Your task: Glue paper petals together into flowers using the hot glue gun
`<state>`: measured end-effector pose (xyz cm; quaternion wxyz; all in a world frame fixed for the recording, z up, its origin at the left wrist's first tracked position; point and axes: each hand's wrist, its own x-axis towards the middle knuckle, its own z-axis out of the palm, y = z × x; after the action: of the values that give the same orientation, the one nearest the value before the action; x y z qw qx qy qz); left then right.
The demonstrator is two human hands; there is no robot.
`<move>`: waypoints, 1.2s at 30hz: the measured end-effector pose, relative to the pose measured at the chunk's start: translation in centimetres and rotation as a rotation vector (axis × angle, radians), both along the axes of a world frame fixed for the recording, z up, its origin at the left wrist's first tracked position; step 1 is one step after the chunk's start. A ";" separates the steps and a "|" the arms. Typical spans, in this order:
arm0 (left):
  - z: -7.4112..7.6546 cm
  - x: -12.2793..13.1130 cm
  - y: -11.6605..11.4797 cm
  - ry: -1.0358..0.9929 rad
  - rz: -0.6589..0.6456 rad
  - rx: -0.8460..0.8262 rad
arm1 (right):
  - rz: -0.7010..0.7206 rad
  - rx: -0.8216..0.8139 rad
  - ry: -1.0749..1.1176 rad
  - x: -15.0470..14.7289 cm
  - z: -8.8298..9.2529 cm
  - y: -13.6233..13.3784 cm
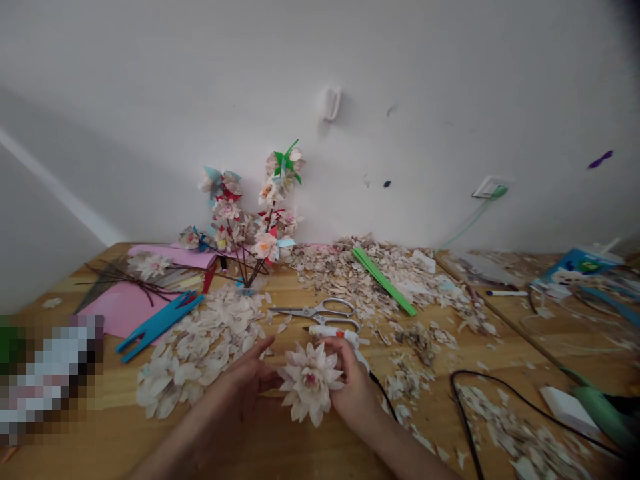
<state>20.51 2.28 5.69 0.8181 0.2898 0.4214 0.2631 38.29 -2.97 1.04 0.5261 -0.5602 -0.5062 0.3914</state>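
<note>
A handmade flower [310, 383] with pale, pointed petals and a pinkish centre faces up at me, just above the wooden table. My right hand [354, 387] grips it from the right, fingers curled behind the petals. On the other side, my left hand [250, 373] has its fingers apart, with the index stretched out; some fingertips reach the flower's left edge, and whether they touch is unclear. Beyond the flower lie steel scissors [313, 311] and a white glue gun [333, 332], partly hidden by my right hand. Loose pale petals [210, 340] are heaped behind my left hand.
Finished flowers on brown stems [255, 260] stand by the wall. Blue folded strips [160, 325] lie left, green strips [384, 280] at the back. Dry petal scraps [330, 267] cover the rear. A black cable [457, 407], a white box [567, 410] and a blue packet [575, 263] are right.
</note>
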 end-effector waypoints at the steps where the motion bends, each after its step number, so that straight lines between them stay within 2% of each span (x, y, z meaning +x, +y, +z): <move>1: 0.1 0.0 -0.1 0.014 0.000 -0.001 | -0.003 0.000 -0.001 0.0 0.0 0.0; 5: 1.0 0.0 -0.7 -0.020 -0.021 0.005 | -0.005 -0.014 -0.024 0.0 0.1 -0.1; 10: 2.0 -0.2 -1.3 -0.089 -0.067 -0.003 | -0.031 0.015 -0.159 0.1 0.3 -0.3; 14: 2.0 -0.6 -1.4 -0.186 -0.094 -0.030 | -0.042 0.057 -0.254 0.3 0.0 -0.4; 18: 1.3 -1.1 -0.9 -0.233 -0.118 -0.025 | -0.062 0.060 -0.377 0.5 -0.7 -0.4; 21: 0.4 -1.9 0.6 -0.087 -0.004 0.039 | -0.044 0.086 -0.464 0.5 -1.1 -0.2; 24: 0.1 -3.5 2.6 0.164 0.250 0.239 | 0.026 0.092 -0.504 0.1 -1.4 0.1; 26: 0.3 -4.6 3.8 0.268 0.387 0.366 | 0.124 0.029 -0.433 -0.3 -1.7 0.4; 28: 0.7 -5.6 4.7 0.310 0.468 0.434 | 0.211 -0.039 -0.342 -0.6 -1.8 0.5; 31: 0.8 -6.2 5.1 0.315 0.517 0.460 | 0.244 -0.092 -0.301 -0.9 -1.8 0.7; 36: -0.4 -5.8 5.1 0.298 0.490 0.433 | 0.279 -0.137 -0.263 -0.8 -1.5 0.8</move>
<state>14.71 7.39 5.28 0.5800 0.3819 0.5274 0.4895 37.45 -2.14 -0.45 0.3568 -0.5656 -0.6153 0.4174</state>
